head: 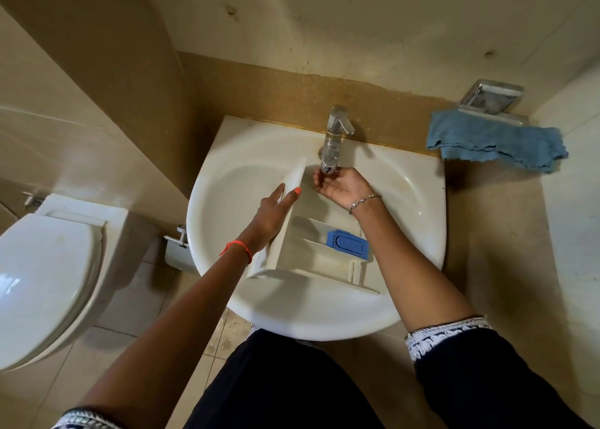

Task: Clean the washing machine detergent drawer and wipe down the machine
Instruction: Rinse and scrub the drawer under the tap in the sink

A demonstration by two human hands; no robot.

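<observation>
Hands first: the left hand grips the raised front panel of the detergent drawer, thumb on one face, straight fingers on the other. The right hand is cupped palm-up and holds nothing, its fingers loosely curled right under the faucet spout.

A glossy white toilet with its lid down stands left of the sink, a smooth rounded ceramic basin. The boxy white plastic drawer lies in the basin toward its near rim, and both forearms cross over it. A crumpled, ragged-edged blue cloth lies beyond the sink's back right corner, below a chrome soap dish. A ribbed blue insert sits in the drawer's right compartment.
</observation>
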